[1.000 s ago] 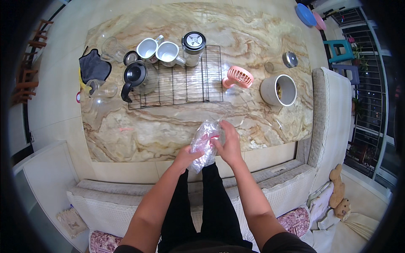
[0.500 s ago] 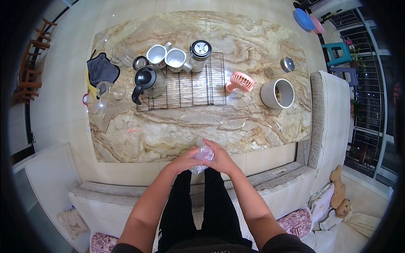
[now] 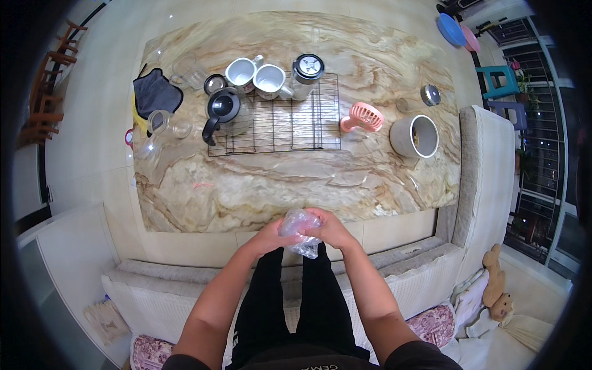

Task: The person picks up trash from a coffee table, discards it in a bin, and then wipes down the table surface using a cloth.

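A crumpled clear plastic bag (image 3: 301, 223) with some pink showing through it is gripped in both hands above my legs, near the table's front edge. My left hand (image 3: 274, 236) closes round its left side, and my right hand (image 3: 327, 228) holds its right side. The marble table (image 3: 296, 191) lies just beyond them. On it a black wire rack (image 3: 290, 123) sits under or beside two white mugs (image 3: 270, 80), a lidded jar (image 3: 307, 77) and a black-lidded glass pot (image 3: 222, 114).
A pink fan (image 3: 364, 117), a white pot (image 3: 413, 137), a small lid (image 3: 430, 94), a glass jar (image 3: 161, 123) and a dark cloth (image 3: 154, 92) are on the table. A sofa (image 3: 481, 179) borders the right side and runs behind my legs. Stools (image 3: 496, 82) stand at right.
The bag moved down toward my lap and became more bunched between my hands, then rose slightly. My fingers have drawn closer round it. The table items only shifted in view.
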{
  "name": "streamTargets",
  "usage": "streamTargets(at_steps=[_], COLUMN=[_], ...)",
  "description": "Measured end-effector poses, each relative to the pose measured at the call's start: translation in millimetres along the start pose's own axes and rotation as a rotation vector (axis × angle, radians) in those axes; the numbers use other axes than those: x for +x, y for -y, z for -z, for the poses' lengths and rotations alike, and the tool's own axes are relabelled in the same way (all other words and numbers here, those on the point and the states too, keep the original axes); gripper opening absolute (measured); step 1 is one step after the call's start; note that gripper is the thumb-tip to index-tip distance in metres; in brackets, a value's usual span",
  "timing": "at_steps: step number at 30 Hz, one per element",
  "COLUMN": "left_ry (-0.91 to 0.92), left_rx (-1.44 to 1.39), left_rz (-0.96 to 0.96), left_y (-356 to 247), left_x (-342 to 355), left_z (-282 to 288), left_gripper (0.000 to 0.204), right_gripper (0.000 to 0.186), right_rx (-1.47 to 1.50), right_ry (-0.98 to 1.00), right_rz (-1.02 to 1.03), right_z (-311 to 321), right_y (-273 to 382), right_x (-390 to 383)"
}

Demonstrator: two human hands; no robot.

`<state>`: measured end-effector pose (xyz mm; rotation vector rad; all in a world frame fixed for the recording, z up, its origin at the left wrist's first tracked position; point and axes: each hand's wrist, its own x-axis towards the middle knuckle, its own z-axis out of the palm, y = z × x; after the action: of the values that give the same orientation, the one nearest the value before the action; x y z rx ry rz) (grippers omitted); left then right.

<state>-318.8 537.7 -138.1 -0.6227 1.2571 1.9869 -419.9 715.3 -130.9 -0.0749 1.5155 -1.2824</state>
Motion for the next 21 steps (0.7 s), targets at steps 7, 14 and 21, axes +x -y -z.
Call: streamTargets(at_steps=[7,14,21], left_ry=[-0.327,-0.487,-0.721], left_rx=[-0.073,-0.399,-0.616], left_rz=[-0.087,-0.123,-0.202], left_y=[21.7,55.0,96.4], left_x=[-11.9,-29.8,-71.5], left_z=[12.9,30.2,63.1], left_gripper=[0.037,0.028,0.028], right_gripper=[0.043,0.039,0.033], right_rx=[0.219,0.036,-0.107], right_ry=[-0.102,0.084,0.167], right_rz=[0.0,-0.086,-0.043], right_z=[-24.5,-62.9,-100.1], right_y=[0.0,2.7,1.3], right_x=[11.4,42.5,88.1])
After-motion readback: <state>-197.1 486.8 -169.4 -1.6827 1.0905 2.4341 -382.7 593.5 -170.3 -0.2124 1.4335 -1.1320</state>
